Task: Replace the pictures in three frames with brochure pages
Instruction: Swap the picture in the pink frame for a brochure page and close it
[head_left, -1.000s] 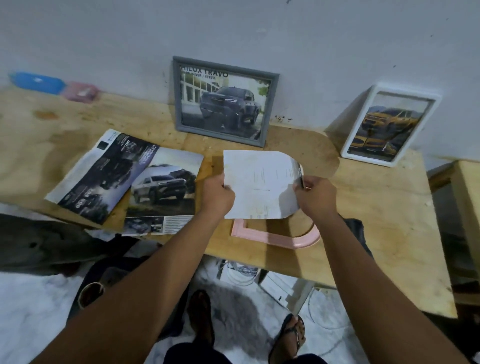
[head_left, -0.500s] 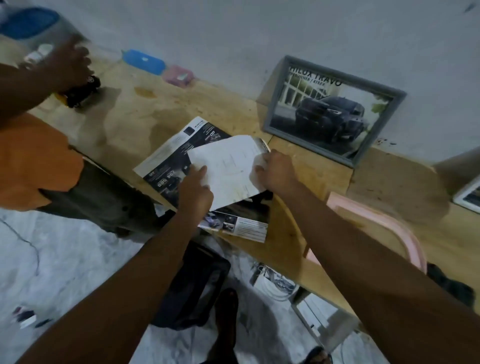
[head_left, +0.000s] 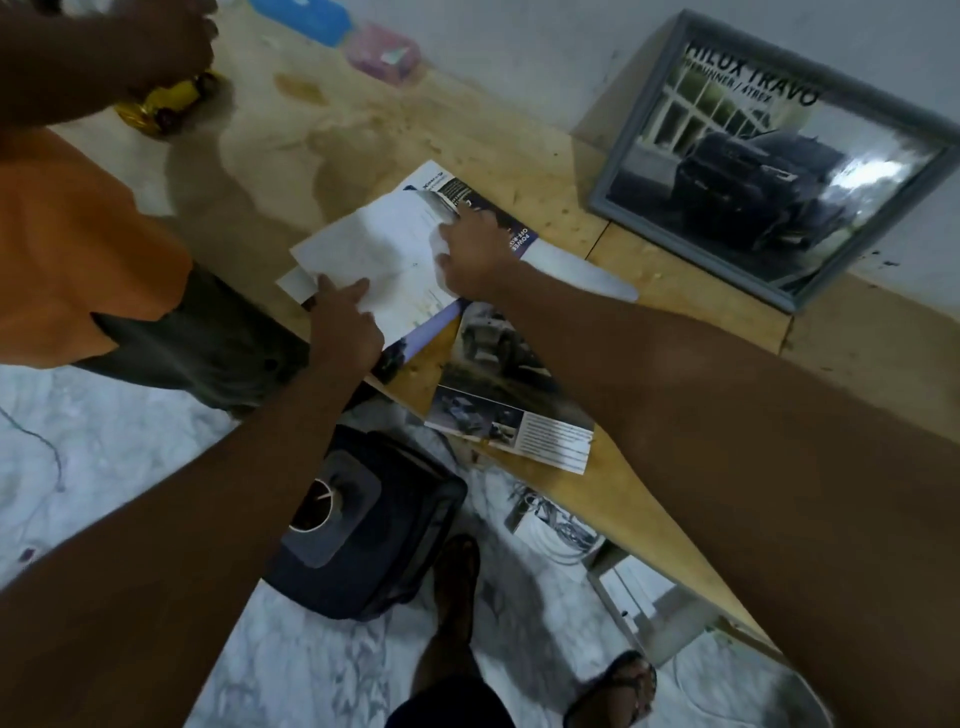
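On the plywood table (head_left: 675, 283) by a white wall (head_left: 519, 52), our left hand (head_left: 345, 322) presses flat on a white sheet (head_left: 374, 249) over brochure pages (head_left: 511, 410); our right hand (head_left: 470, 249) touches it, hold unclear.

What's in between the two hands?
The white sheet, lying on the brochure, fills the stretch between left hand and right hand, head view.
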